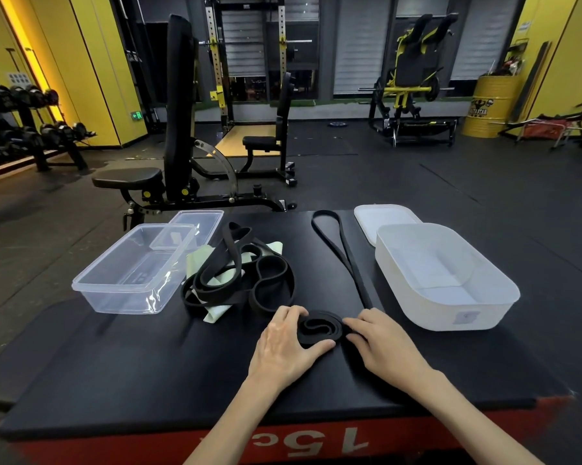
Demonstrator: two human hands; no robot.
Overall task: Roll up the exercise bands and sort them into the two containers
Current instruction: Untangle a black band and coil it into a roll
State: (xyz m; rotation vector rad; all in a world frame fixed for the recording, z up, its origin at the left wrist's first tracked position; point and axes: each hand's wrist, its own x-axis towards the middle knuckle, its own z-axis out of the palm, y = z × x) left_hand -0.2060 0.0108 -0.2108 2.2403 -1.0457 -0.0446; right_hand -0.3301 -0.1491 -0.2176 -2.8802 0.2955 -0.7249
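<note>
The black band (pixel 320 328) is sitting as a small, loose roll on the black mat (pixel 148 364), near the front edge. The left hand (pixel 288 340) is curling round the roll, fingers behind it and thumb in front. The right hand (pixel 380 340) is lying on the band just beside the roll; I cannot tell if it is pinching or only pressing. The long tail (pixel 346 256) of the band is running away across the mat, close to the white container (pixel 434 317).

I am thinking the roll could spring open, because the middle is looking loose and rubber likes to unwind. The tail could also twist on its way in.

The pile of black bands (pixel 246 280) is lying just behind the left hand, tangled over a green band (pixel 216 310), so it may be getting in the way. The clear container (pixel 132 273) is waiting on the left with its clear lid (pixel 199 223) behind it. The white lid (pixel 380 216) is lying behind the white container.
</note>
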